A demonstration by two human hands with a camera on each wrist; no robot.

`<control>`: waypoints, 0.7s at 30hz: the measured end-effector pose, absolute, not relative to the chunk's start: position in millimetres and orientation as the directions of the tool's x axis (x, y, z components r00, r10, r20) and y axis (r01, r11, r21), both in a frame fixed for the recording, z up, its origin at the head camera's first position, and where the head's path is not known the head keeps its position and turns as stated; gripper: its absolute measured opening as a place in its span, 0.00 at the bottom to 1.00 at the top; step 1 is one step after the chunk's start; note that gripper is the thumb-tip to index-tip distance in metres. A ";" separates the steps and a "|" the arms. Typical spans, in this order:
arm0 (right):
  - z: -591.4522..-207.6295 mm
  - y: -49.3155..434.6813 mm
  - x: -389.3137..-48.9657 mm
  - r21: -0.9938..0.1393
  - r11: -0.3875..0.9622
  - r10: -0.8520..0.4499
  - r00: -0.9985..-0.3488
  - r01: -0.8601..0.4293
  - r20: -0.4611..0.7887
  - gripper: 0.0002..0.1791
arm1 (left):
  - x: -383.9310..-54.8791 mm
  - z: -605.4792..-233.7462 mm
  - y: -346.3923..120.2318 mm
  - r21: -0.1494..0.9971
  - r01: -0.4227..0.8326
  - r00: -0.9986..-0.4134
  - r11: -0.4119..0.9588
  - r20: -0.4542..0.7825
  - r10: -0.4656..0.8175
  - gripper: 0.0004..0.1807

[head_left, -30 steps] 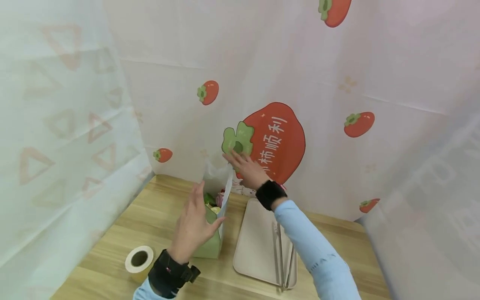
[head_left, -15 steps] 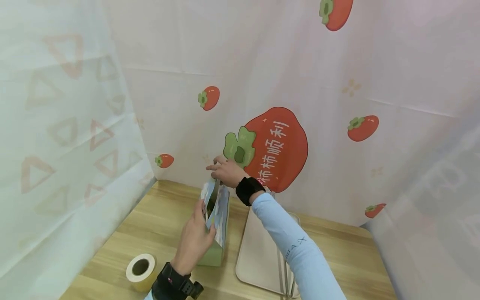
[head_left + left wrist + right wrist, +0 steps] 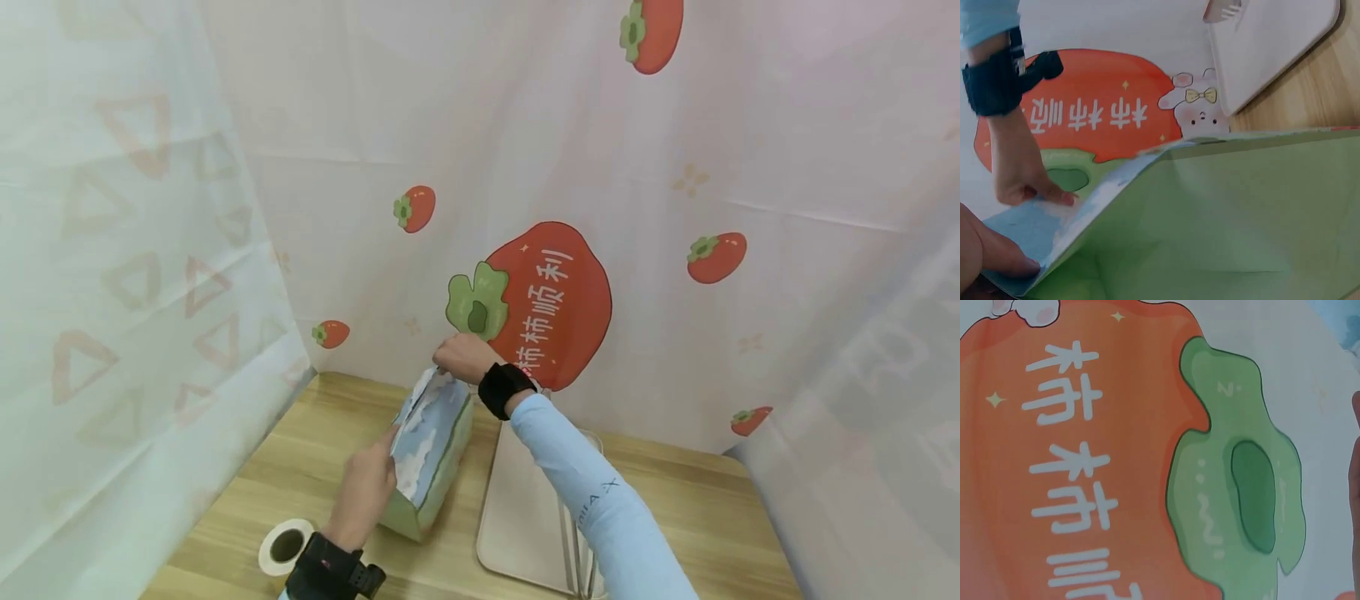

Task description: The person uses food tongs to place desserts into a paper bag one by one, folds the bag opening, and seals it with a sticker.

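Observation:
A paper bag (image 3: 426, 454), green below with blue sky and white clouds above, stands on the table with its top edges drawn together into a narrow line. My left hand (image 3: 363, 483) pinches the near end of that top edge. At the far end, my right hand (image 3: 467, 358) grips the other top corner, its fingers curled. In the left wrist view, the bag's green side (image 3: 1229, 212) fills the lower part, and the right hand (image 3: 1019, 169) pinches the blue edge. The bag's contents are hidden. Only a sliver of a hand shows in the right wrist view.
Right of the bag lies a light tray (image 3: 517, 521) with metal tongs (image 3: 577, 550) on it, partly under the right forearm. A white-faced roll (image 3: 268, 550) stands by the left wrist. A printed curtain (image 3: 570, 158) closes off the back.
The bag's mouth was open with colourful contents visible; its top edges are now together. Both hands went from spread fingers to gripping the top corners. The bag has turned and leans slightly.

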State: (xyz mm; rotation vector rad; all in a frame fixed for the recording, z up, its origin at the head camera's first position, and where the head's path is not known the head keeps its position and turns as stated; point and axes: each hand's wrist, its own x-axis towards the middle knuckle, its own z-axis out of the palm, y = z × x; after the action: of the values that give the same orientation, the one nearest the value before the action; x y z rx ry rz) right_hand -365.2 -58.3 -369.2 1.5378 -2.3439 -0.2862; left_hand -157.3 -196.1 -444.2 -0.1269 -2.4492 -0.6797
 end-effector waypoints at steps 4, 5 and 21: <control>-361.1 -45.3 -359.8 0.307 0.414 -0.908 -0.366 -0.857 0.203 0.07 | -158.0 -435.4 -207.3 0.408 0.290 -0.777 0.866 0.629 -0.036 0.25; -357.5 -41.9 -357.8 0.307 0.415 -0.906 -0.362 -0.856 0.218 0.07 | -158.1 -430.9 -210.3 0.412 0.298 -0.781 0.861 0.624 -0.029 0.24; -325.7 63.2 -258.8 0.101 0.480 -0.855 -0.439 -0.871 0.277 0.08 | -159.0 -386.5 -237.2 0.453 0.612 -0.767 0.648 0.538 0.349 0.19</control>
State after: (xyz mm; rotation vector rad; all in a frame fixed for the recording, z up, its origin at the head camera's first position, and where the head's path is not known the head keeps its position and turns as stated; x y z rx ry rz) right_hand -258.8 63.2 -325.7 1.4649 -2.4406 0.0812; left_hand -159.0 -237.2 -386.5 -0.7571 -2.4634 -0.8903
